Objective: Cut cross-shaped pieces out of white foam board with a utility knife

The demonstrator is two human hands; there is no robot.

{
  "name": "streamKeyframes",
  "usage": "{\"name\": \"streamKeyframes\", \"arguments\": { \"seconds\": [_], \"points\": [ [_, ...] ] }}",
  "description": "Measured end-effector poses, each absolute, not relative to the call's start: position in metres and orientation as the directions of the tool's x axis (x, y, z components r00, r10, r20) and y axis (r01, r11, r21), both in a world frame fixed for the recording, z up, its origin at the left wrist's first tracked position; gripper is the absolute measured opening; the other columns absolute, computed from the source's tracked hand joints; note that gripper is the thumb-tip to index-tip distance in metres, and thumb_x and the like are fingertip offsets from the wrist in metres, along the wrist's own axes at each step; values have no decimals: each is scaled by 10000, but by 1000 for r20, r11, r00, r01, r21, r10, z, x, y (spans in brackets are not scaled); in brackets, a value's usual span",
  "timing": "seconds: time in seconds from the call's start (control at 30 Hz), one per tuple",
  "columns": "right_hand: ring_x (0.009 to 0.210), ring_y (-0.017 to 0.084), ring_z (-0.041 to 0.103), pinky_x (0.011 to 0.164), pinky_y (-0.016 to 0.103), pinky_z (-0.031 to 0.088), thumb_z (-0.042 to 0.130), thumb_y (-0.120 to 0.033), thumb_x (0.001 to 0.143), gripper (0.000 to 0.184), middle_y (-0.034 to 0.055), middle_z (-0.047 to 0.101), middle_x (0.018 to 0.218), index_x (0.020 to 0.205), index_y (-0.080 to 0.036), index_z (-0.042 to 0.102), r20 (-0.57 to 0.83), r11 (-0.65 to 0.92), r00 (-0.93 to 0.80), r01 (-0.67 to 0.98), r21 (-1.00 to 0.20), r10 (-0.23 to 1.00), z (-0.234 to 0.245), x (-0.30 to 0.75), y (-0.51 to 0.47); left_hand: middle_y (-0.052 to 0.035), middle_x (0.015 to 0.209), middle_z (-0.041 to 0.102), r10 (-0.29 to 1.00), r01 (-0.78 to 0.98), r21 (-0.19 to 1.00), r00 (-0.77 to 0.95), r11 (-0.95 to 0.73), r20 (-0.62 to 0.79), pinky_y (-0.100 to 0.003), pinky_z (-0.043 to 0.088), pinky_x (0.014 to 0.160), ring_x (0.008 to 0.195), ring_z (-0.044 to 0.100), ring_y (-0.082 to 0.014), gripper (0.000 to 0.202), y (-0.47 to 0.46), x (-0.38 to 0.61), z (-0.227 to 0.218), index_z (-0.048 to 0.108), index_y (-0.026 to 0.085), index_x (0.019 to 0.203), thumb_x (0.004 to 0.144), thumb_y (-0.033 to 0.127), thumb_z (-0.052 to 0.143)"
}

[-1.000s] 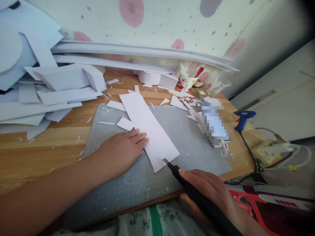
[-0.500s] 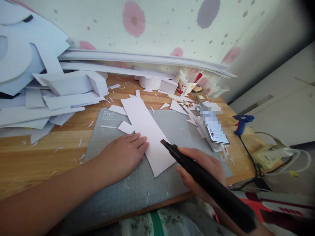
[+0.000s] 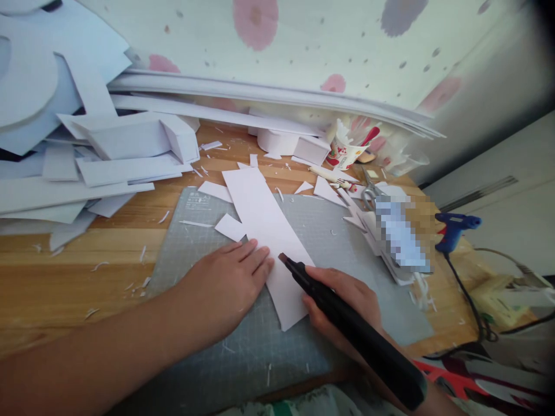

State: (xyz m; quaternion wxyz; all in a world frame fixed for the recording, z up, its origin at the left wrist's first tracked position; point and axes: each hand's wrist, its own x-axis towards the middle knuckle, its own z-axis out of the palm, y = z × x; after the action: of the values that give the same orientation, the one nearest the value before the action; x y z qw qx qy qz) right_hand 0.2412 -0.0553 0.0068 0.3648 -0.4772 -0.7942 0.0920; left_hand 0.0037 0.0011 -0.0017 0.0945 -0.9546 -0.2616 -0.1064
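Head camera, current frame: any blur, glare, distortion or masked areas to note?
Head view: soft even light, faint shadows under the left hand and right hand, no glare; hands, black cutter and white paper strip are sharp; the right edge smears and the top right corner darkens; the stacked sheets bow from wide-angle distortion; a pixelated patch masks something beside the blue glue gun.
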Motion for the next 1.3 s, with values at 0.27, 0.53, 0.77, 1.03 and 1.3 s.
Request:
{"name": "streamKeyframes", "arguments": {
  "seconds": [0.27, 0.53, 0.77, 1.03, 1.3],
  "points": [
    [763, 194, 765, 657, 277, 639, 661, -215, 825, 372, 54, 779, 949, 1192, -239, 608, 458, 532, -312, 680, -504, 832, 1, 244, -54, -191, 1254, 701, 485, 526, -115, 834, -842, 264, -471, 569, 930, 1125, 686, -347, 354, 0, 5, -1, 685, 56, 1216, 893, 143, 571],
    [647, 175, 710, 583, 259, 579, 608, -154, 856, 332, 62, 748, 815, 1187, -186, 603, 470, 620, -417, 631, -467, 778, 17, 240, -50, -156, 1229, 722, 561, 580, -41, 802, -814, 206, -494, 560, 949, 1124, 683, -340, 301, 2, 10, 2, 693, 88, 1185, 940, 240, 608],
    [589, 162, 642, 537, 254, 516, 587, -138, 894, 387, 43, 702, 763, 1276, -178, 536, 473, 660, -470, 618, -427, 745, 19, 244, -61, -152, 1274, 699, 620, 621, 32, 777, -783, 109, -539, 535, 978, 1199, 644, -350, 273, 6, 10, 2, 700, 139, 1171, 957, 278, 604],
    [635, 174, 634, 573, 276, 521, 579, -88, 862, 517, 59, 700, 813, 1366, -162, 490, 474, 656, -464, 619, -432, 749, 10, 255, -88, -152, 1327, 665, 643, 642, 28, 765, -766, 30, -562, 512, 1006, 1256, 604, -357, 323, 8, 10, 2, 673, 159, 1237, 948, 295, 621],
    [691, 187, 675, 610, 281, 552, 582, -85, 868, 532, 93, 724, 854, 1388, -128, 476, 458, 640, -459, 645, -419, 762, 7, 268, -122, -135, 1347, 656, 668, 666, 54, 744, -744, 8, -552, 495, 1026, 1283, 586, -337, 321, 10, 11, 0, 663, 185, 1257, 963, 297, 599]
  ]
}}
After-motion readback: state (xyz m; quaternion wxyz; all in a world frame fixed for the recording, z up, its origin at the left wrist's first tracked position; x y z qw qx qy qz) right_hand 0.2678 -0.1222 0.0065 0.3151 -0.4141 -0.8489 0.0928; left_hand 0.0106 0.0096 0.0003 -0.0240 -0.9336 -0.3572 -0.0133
